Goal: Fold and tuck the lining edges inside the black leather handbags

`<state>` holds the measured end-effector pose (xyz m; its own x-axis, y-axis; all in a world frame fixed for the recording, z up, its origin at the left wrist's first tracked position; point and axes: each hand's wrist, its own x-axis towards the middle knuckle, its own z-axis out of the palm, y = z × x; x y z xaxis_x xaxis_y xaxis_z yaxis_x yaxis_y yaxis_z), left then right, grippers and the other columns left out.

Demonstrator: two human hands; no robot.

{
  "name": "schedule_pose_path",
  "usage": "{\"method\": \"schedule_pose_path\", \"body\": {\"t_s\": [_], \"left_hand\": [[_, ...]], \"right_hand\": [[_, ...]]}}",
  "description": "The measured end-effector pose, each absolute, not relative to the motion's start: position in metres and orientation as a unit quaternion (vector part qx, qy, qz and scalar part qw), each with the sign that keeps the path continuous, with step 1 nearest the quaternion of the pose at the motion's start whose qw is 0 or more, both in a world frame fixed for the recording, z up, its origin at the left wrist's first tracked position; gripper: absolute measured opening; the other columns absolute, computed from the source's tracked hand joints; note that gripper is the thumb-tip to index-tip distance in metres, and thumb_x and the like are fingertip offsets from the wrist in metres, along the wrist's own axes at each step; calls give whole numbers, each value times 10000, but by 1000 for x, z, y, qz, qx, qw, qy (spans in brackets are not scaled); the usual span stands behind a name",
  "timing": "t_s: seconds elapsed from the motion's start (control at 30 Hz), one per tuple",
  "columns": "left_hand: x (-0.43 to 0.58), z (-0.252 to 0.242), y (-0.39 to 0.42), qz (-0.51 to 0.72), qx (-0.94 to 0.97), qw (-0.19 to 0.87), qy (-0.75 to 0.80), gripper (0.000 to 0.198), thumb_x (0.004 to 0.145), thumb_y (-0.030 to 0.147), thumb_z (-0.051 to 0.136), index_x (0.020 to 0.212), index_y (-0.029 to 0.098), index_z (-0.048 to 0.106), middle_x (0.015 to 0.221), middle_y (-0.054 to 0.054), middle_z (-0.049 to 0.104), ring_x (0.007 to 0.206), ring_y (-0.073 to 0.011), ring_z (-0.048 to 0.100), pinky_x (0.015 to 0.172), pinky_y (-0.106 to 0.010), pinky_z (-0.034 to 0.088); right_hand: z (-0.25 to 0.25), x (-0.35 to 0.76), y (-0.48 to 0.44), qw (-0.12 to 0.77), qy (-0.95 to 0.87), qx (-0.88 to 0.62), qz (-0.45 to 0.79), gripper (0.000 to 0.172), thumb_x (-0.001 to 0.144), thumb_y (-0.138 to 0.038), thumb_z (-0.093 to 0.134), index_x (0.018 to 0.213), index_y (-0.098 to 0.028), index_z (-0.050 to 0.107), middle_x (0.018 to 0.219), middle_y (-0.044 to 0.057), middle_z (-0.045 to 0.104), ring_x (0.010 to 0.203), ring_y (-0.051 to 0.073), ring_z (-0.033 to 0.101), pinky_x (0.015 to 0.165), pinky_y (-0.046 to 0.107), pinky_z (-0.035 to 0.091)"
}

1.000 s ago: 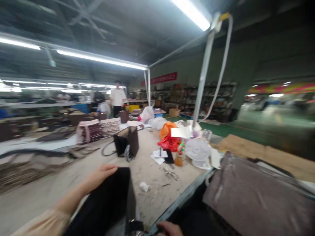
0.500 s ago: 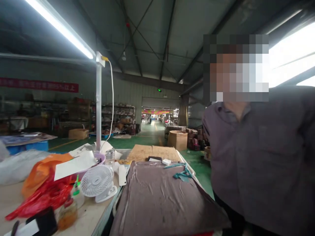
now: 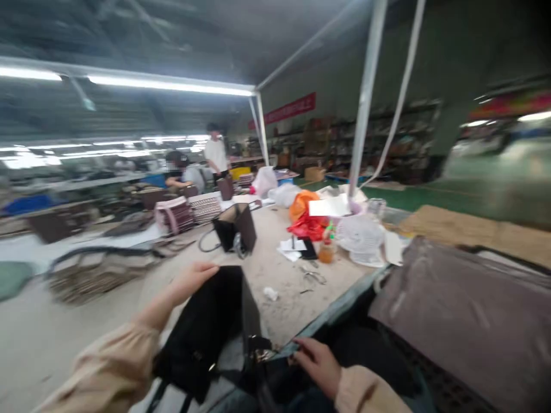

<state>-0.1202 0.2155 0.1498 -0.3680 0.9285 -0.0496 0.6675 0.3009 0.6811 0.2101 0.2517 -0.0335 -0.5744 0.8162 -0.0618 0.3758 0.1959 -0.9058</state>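
Note:
A black handbag leans in front of me at the table's near edge, its mouth apart and its straps hanging low. My left hand grips the bag's upper rim, fingers curled over the edge. To the right of the bag, my right hand has thumb and fingers drawn together close to a strap with metal fittings. Blur hides what sits between those fingertips. Farther back on the table stands a second black bag with a tan inside.
A pile of brown pieces lies left on the table. Toward the right are an amber bottle, a red plastic bag, a white fan and a brown-covered board. Two people are in the background.
The view has swung left and down from the aisle and the person in a dark shirt to the table. Both my hands and the black handbag have come into sight.

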Motion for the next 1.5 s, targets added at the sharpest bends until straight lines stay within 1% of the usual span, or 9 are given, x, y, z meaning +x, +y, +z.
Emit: {"method": "schedule_pose_path", "body": {"t_s": [0.1,0.37,0.47,0.6,0.73,0.93,1.13,1.3,1.5], "left_hand": [[-128,156,183,265,497,167,809,435,787,534,484,715,152,678,616,-15,627,638,-197,583,605,-291,430],[-112,152,206,281,489,97,820,253,754,307,518,789,159,720,698,-36,668,722,-196,586,715,-283,406],[-115,151,203,282,490,101,819,256,748,310,525,782,154,725,682,-34,665,700,-189,583,711,-273,404],[-119,149,200,291,490,119,813,276,748,345,517,781,155,715,663,-18,645,645,-170,557,632,-251,387],[-125,149,192,293,486,149,810,382,771,441,465,607,146,643,480,10,484,485,-141,435,512,-251,308],[-124,157,181,297,510,212,779,335,737,456,509,608,159,594,506,33,444,494,-119,404,498,-231,291],[-120,151,188,336,488,248,766,230,691,360,564,670,150,654,561,9,545,567,-155,493,540,-241,348],[-119,141,185,433,487,275,707,258,728,345,586,851,162,719,841,-34,699,812,-219,597,734,-282,437],[-112,115,184,615,405,290,611,284,752,359,598,860,131,729,922,-71,721,968,-264,611,902,-331,439]], "right_hand": [[-42,198,233,254,-745,-312,532,464,802,-479,547,1174,-217,643,925,94,675,865,253,636,805,348,523],[14,203,199,209,-813,-196,506,821,716,-477,626,1433,-189,346,1299,135,538,1140,300,551,985,369,427],[22,189,185,187,-802,-209,527,946,711,-477,636,1481,-173,176,1214,124,596,987,246,631,914,329,470],[24,179,179,151,-793,-255,532,993,718,-285,621,1487,-200,-2,1135,79,638,705,150,664,705,225,520],[27,182,191,162,-838,-223,471,804,760,-132,475,1486,-168,132,959,55,707,758,158,678,744,206,524],[37,194,241,269,-902,-188,280,584,828,-129,379,1412,-134,377,1345,96,502,1226,199,493,1019,301,412],[40,203,275,230,-924,-205,227,581,812,-119,365,1391,-144,414,1303,85,547,1196,186,523,1016,328,426],[47,222,272,192,-930,-207,234,531,836,-338,533,1344,-189,486,1329,108,524,1203,254,516,1011,394,434],[87,206,303,305,-872,-253,287,394,863,-430,524,1187,-226,618,1198,105,621,1006,226,639,851,336,552]]}}
